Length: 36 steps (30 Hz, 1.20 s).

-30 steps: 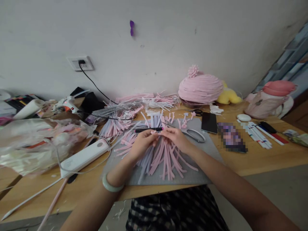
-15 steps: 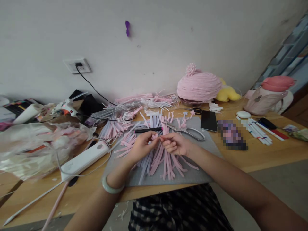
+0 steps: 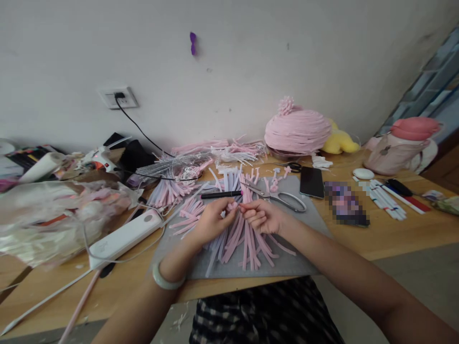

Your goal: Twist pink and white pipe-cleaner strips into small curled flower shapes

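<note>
At inspection, the left hand (image 3: 211,220) and right hand (image 3: 261,216) met over the middle of the grey mat (image 3: 311,217), fingertips together. Both were pinched closed on one small pink curled piece (image 3: 232,206), held just above the loose pink and white strips (image 3: 241,239) fanned across the mat toward 6 o'clock. A pale bangle (image 3: 165,281) sat on the left wrist. At 12 o'clock from the hands lay a black pen (image 3: 219,194), and at 1 o'clock a pair of scissors (image 3: 283,197), both on the mat. A dark phone (image 3: 311,181) lay at 2 o'clock at the mat's far corner. A white power strip (image 3: 124,237) lay at 9 o'clock on the wooden table (image 3: 394,234). A pink coiled dome (image 3: 297,130) stood at 1 o'clock near the wall.
</note>
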Motion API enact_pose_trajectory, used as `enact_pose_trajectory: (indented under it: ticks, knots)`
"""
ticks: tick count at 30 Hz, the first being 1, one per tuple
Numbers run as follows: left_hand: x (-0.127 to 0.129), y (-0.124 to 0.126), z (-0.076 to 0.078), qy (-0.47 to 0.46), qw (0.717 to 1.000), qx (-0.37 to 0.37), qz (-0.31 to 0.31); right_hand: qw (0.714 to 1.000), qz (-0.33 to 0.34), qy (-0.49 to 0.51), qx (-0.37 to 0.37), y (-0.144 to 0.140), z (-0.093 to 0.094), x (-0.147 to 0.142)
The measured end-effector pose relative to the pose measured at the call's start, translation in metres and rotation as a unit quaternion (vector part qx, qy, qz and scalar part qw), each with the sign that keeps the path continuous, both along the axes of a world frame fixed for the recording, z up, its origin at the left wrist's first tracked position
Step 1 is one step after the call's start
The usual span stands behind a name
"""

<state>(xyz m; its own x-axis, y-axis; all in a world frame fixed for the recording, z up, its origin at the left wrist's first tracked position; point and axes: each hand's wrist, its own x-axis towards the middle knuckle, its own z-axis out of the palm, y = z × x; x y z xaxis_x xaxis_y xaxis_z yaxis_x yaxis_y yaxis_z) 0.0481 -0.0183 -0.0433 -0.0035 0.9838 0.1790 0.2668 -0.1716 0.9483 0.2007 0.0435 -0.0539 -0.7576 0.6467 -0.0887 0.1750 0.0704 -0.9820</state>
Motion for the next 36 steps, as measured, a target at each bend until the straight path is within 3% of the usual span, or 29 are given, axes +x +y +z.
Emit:
enact_pose_trajectory:
  ticks: [2, 3, 6, 8, 10, 13, 15, 16, 21, 25, 30, 33, 36]
  knots:
    - [0.001, 0.002, 0.000, -0.068, 0.997, -0.032, 0.008, 0.998, -0.036, 0.015, 0.053, 0.002, -0.002, 0.000]
    - [0.002, 0.003, -0.001, -0.126, 0.990, -0.066, 0.002, 0.990, -0.070, 0.028, 0.120, 0.002, -0.002, 0.001]
    - [0.006, 0.007, -0.004, -0.271, 0.947, -0.169, -0.038, 0.928, -0.114, 0.032, 0.354, 0.000, -0.003, 0.003]
    - [0.008, 0.007, -0.007, -0.311, 0.926, -0.209, -0.052, 0.905, -0.113, 0.010, 0.409, 0.000, -0.004, 0.003]
    - [0.009, 0.007, -0.009, -0.309, 0.928, -0.203, -0.049, 0.931, -0.134, 0.000, 0.340, -0.001, -0.006, 0.001]
    - [0.010, 0.005, -0.007, -0.275, 0.948, -0.157, -0.045, 0.990, -0.115, 0.036, 0.075, -0.001, -0.009, -0.003]
    - [0.008, 0.005, -0.005, -0.251, 0.957, -0.140, -0.045, 0.991, -0.102, 0.073, -0.047, 0.000, -0.010, -0.004]
    - [0.006, 0.005, -0.003, -0.241, 0.960, -0.136, -0.042, 0.988, -0.112, 0.085, -0.056, 0.000, -0.009, -0.004]
    - [-0.003, 0.008, -0.002, -0.175, 0.984, -0.036, -0.015, 0.976, -0.178, 0.091, 0.082, 0.001, -0.003, -0.002]
    - [-0.004, 0.009, -0.007, -0.104, 0.994, 0.014, -0.019, 0.972, -0.162, 0.081, 0.153, -0.002, -0.003, -0.001]
    - [-0.005, 0.008, -0.008, 0.022, 0.997, 0.071, 0.003, 0.939, -0.111, 0.050, 0.321, -0.003, -0.001, 0.004]
    - [-0.006, 0.007, -0.007, 0.031, 0.998, 0.062, -0.013, 0.910, -0.083, 0.040, 0.404, 0.000, -0.001, 0.008]
    - [-0.006, 0.006, -0.007, 0.029, 0.998, 0.050, -0.026, 0.893, -0.082, 0.045, 0.441, 0.004, -0.003, 0.010]
